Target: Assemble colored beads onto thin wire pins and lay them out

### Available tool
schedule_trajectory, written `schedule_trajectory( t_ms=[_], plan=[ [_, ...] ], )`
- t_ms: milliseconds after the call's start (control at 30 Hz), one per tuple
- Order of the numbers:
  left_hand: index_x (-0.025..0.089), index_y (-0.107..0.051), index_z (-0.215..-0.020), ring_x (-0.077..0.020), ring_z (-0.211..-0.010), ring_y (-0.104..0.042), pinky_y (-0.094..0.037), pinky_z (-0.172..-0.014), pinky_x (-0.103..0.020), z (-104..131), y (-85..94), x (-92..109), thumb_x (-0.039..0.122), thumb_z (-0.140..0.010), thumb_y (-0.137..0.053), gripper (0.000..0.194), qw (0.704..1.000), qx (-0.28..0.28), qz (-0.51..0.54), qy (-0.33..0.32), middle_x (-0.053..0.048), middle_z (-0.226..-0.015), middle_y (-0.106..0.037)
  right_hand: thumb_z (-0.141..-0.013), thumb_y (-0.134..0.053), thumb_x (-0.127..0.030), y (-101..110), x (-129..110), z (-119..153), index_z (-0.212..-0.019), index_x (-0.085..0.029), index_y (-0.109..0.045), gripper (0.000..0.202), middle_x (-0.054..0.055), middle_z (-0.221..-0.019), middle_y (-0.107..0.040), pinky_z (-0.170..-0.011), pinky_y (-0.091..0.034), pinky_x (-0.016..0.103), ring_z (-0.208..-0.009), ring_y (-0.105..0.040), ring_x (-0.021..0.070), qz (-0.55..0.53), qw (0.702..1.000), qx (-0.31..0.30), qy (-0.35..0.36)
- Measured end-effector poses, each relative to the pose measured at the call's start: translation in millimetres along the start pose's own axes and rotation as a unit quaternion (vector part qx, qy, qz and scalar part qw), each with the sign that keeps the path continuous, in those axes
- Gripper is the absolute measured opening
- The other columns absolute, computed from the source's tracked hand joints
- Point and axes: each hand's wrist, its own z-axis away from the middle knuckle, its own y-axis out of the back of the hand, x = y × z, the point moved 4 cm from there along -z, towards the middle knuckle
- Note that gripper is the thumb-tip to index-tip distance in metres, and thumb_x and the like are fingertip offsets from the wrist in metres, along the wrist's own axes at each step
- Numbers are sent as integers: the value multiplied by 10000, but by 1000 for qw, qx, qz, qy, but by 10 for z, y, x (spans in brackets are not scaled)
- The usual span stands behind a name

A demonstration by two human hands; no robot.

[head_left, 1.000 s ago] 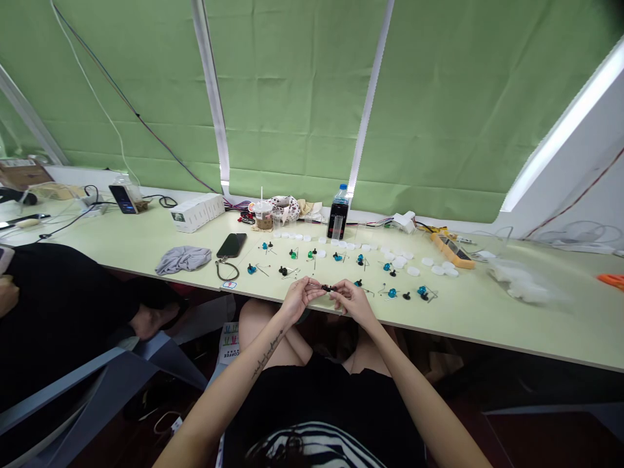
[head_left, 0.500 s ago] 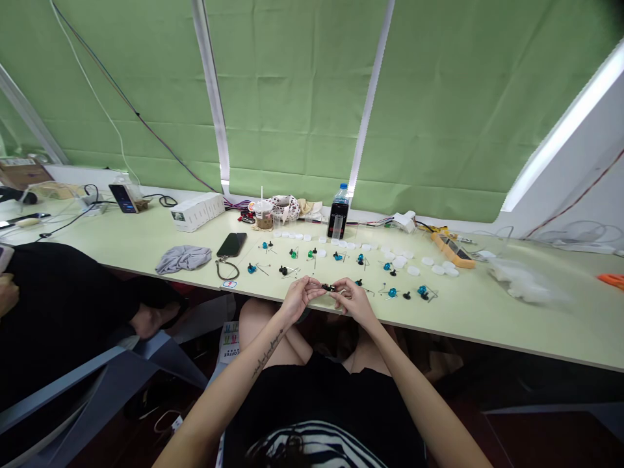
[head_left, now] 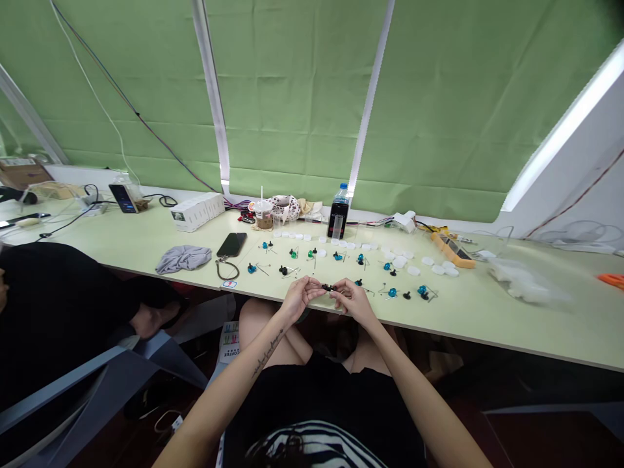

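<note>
A small black part (head_left: 327, 287) is between my two hands, just over the table's front edge. My left hand (head_left: 301, 298) has its fingers closed at the part's left end, palm partly up. My right hand (head_left: 351, 299) pinches the other end between thumb and fingers. Beyond them lie small blue and black pieces with thin bent metal wires, such as a blue piece (head_left: 392, 293), a green piece (head_left: 311, 254) and a black piece (head_left: 283, 270). Fine detail of the held part is too small to tell.
On the pale table (head_left: 492, 318) are a phone (head_left: 232, 244), a grey cloth (head_left: 183, 259), white boxes (head_left: 197, 212), a dark bottle (head_left: 338, 214), a drink cup (head_left: 264, 216), white discs (head_left: 400, 262), a yellow meter (head_left: 453, 251) and a plastic bag (head_left: 521, 283). A person sits at the left.
The hand of the person at the left has moved further toward the frame's edge, and the object it held has left view. My hands have hardly moved.
</note>
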Motion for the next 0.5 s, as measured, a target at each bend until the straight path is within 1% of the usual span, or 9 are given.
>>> schedule_trajectory(
  t_ms=[100,233,333,500],
  plan=[
    [71,-630,-825,-193,-766,-683,-526,-784,-280,4,-2,3,359,-868,-510,315,1000,-1,1,-2,-131,-782,-683,-743,-625,-451,-4,-7,1,-923,-206,-535,317,4,-730,-591,-333,-437,209,-512,-597,137,-3,1000,-4,4],
    [72,-626,-823,-196,-765,-682,-525,-781,-282,5,-6,4,359,-869,-507,315,1000,-1,4,-4,-127,-769,-681,-741,-635,-439,0,-15,4,-1008,-220,-511,368,8,-795,-582,-329,-445,203,-525,-599,133,-2,1000,4,6],
    [70,-623,-822,-197,-763,-682,-526,-776,-283,1,-3,1,357,-870,-505,314,1000,1,5,-2,-131,-767,-681,-737,-634,-458,10,-14,8,-978,-209,-523,364,33,-852,-589,-330,-451,203,-529,-598,128,10,1000,15,8],
    [68,-622,-828,-195,-769,-683,-527,-771,-270,0,-1,0,354,-867,-514,308,1000,-6,7,-3,-127,-772,-681,-734,-626,-491,10,-2,9,-941,-202,-534,367,32,-820,-596,-331,-454,210,-529,-604,137,8,1000,7,16]
  ],
)
